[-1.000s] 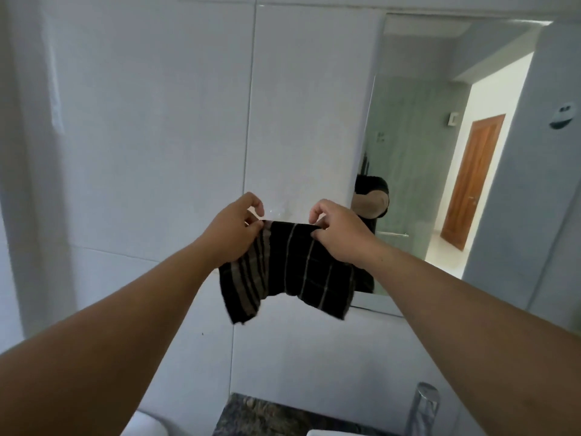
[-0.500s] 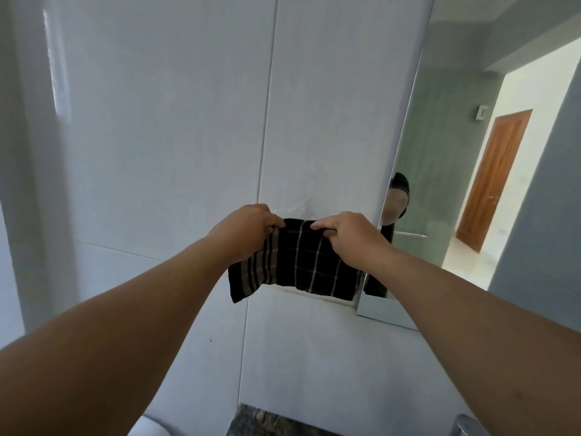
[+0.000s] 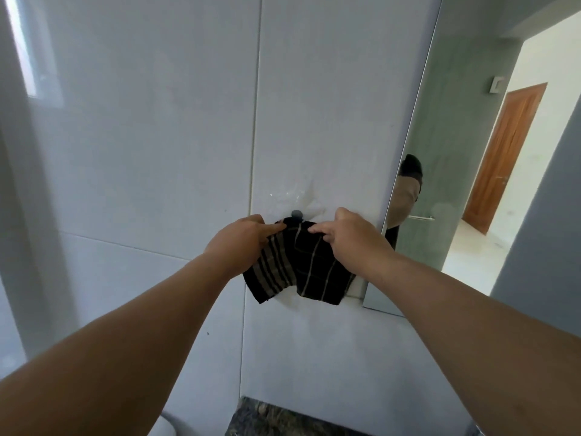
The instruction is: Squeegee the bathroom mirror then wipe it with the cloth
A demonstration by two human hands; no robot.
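Note:
A black cloth (image 3: 301, 269) with beige stripes hangs against the white tiled wall, just left of the mirror (image 3: 465, 190). My left hand (image 3: 242, 243) pinches its upper left edge and my right hand (image 3: 355, 240) pinches its upper right edge. The cloth's top sits right under a small grey wall hook (image 3: 297, 214). The mirror fills the right side and reflects an arm, a green wall and a wooden door. No squeegee is in view.
A dark granite counter (image 3: 283, 418) lies at the bottom, with a white rounded object (image 3: 165, 427) to its left. A clear adhesive patch (image 3: 292, 196) is stuck on the tile above the hook.
Both hands have carried the cloth closer to the wall and up to the grey hook. The view has shifted left, so less of the mirror shows.

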